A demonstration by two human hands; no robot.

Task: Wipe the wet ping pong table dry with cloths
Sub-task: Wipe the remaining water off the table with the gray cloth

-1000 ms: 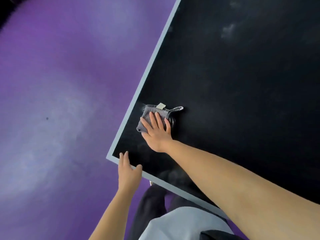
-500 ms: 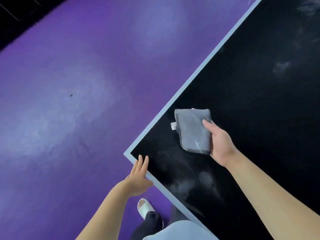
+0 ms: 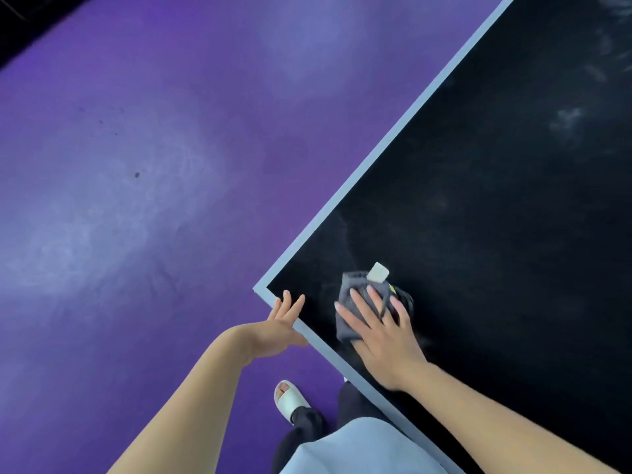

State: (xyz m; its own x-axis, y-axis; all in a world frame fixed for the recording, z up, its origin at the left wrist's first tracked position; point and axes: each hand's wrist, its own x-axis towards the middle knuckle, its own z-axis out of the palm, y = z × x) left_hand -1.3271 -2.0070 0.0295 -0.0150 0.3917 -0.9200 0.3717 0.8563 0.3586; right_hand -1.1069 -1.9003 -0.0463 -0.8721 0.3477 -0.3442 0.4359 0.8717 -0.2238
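Pressing flat, fingers spread, with the right hand [image 3: 379, 333] on the folded grey cloth [image 3: 355, 295] near the ping pong table [image 3: 496, 206] corner (soft, limp, likely sodden; best palmed, not pinched), left hand [image 3: 278, 325] open against the edge.

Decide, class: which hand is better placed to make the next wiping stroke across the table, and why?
Probably the right hand: its flat fingers already press the grey cloth onto the table. The left hand only rests on the table's edge, holding nothing.
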